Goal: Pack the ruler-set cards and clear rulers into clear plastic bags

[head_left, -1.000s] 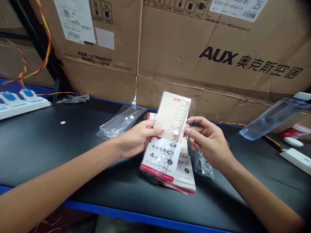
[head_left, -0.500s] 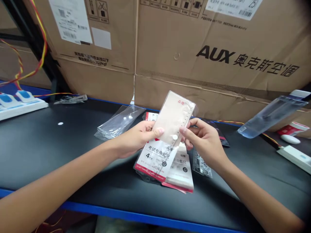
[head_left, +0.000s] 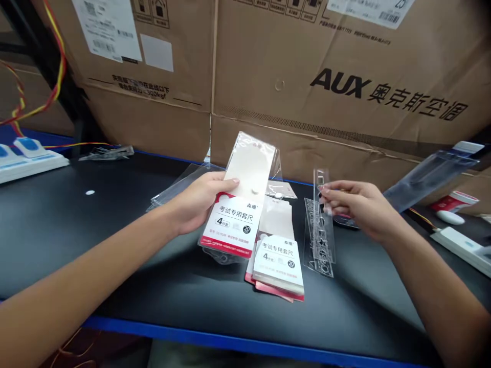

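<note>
My left hand (head_left: 199, 199) is closed on the left edge of a clear plastic sleeve (head_left: 251, 163), its thumb lying on the front. Inside the sleeve is a white and red printed card, and clear plastic pieces show below its lower edge. To the right, my right hand (head_left: 353, 202) pinches the upper part of a clear stencil ruler (head_left: 321, 227) with cut-out shapes. The ruler stands over a pile of clear stencils (head_left: 328, 268) on the table; whether its lower end touches them I cannot tell. Between the hands lies a stack of printed cards (head_left: 278, 260).
Empty clear sleeves (head_left: 172, 186) lie behind my left hand. A white power strip (head_left: 34, 163) and small clear packets (head_left: 107, 152) are at the left. On the right are a clear plastic bottle (head_left: 433, 174) and a white mouse (head_left: 450, 218). A large cardboard box (head_left: 268, 102) stands behind.
My right hand has left the sleeve, moved right and taken hold of a stencil ruler. The sleeve in my left hand has shifted left and lower, showing its printed card fully.
</note>
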Motion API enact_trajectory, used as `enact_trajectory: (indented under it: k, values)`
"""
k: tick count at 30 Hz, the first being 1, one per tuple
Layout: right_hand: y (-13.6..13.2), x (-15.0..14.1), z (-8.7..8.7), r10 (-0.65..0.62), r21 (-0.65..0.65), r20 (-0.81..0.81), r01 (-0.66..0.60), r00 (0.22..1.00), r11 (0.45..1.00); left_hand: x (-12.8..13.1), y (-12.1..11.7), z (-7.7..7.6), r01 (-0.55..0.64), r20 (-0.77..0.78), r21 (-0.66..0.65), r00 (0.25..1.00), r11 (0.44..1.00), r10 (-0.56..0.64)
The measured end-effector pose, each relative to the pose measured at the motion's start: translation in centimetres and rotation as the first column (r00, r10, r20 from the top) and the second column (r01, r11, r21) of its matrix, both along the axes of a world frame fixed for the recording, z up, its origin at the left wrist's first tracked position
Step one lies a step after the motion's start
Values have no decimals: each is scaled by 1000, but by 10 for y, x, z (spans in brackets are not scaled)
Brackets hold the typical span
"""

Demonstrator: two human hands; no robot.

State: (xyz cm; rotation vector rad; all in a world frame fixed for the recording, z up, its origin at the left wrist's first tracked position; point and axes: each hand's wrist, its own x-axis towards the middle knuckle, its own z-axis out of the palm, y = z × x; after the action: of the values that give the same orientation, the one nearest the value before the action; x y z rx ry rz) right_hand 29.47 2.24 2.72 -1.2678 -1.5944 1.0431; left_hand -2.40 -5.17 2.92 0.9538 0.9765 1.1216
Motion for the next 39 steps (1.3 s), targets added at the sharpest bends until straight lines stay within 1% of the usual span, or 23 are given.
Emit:
enact_trajectory:
  k: [3,6,8,10,14,18,20,22,23,25,26,27,28,29,30,31,32,33,34,35,37,38,39]
  values:
    - [4,25,-10,51,-124,140,-34,989,992,-1,1,-2,-29,-13,-51,1000,998,29]
    - [5,33,-23,51,-181,216,-12,975,983,1,2,-6,-22,-43,-92,999,996,19]
    - [5,31,-29,45,-187,258,5,965,982,3,3,-8,1,-64,-110,998,994,-8]
    - [5,27,-30,23,-181,306,35,952,983,5,3,-10,13,-78,-126,997,992,-23]
    - [4,22,-29,-41,-172,399,119,916,978,8,2,-9,19,-94,-154,995,988,-34]
    - [5,24,-28,-60,-164,465,152,883,975,9,0,-8,33,-114,-162,992,986,-52]
    - [5,25,-27,-66,-152,489,160,869,975,9,0,-8,43,-111,-165,992,985,-62]
    - [2,22,-24,-78,-104,499,149,863,983,10,-1,-9,63,-89,-163,993,985,-78]
    - [-3,18,-23,-84,-52,483,125,871,991,11,-1,-10,76,-71,-162,993,984,-89]
    - [-17,5,-20,-92,131,396,42,914,990,13,-3,-12,115,-33,-149,992,982,-121]
    - [-27,-4,-20,-80,248,323,-3,943,969,14,-4,-13,139,-21,-140,989,980,-144]
    - [-38,-14,-20,-65,374,248,-33,967,927,15,-5,-14,165,-15,-128,986,978,-168]
    - [-50,-24,-21,-15,484,207,-89,978,871,17,-7,-15,193,-15,-112,980,975,-196]
    - [-60,-34,-23,41,575,205,-154,978,803,19,-9,-16,222,-19,-93,974,970,-225]
    - [-69,-42,-25,85,669,221,-215,972,711,20,-10,-16,250,-24,-75,967,965,-253]
    - [-76,-50,-27,112,728,274,-282,955,625,21,-12,-16,275,-26,-57,961,960,-277]
    - [-80,-56,-30,127,753,339,-350,932,557,23,-14,-16,298,-23,-45,954,954,-299]
    - [-83,-60,-32,129,758,392,-399,911,516,23,-15,-15,316,-14,-38,948,948,-317]
    - [-83,-62,-34,125,750,430,-431,894,502,24,-16,-15,329,-3,-36,944,944,-329]
    - [-82,-63,-35,118,742,444,-438,888,508,24,-17,-14,336,8,-35,942,941,-336]
    - [-78,-63,-37,83,737,416,-389,905,553,24,-17,-13,330,24,-28,944,944,-330]
    - [-77,-62,-37,63,730,392,-352,918,585,24,-17,-12,323,28,-23,946,946,-323]
    - [-75,-61,-37,50,711,366,-314,929,629,23,-17,-12,318,32,-18,948,948,-318]
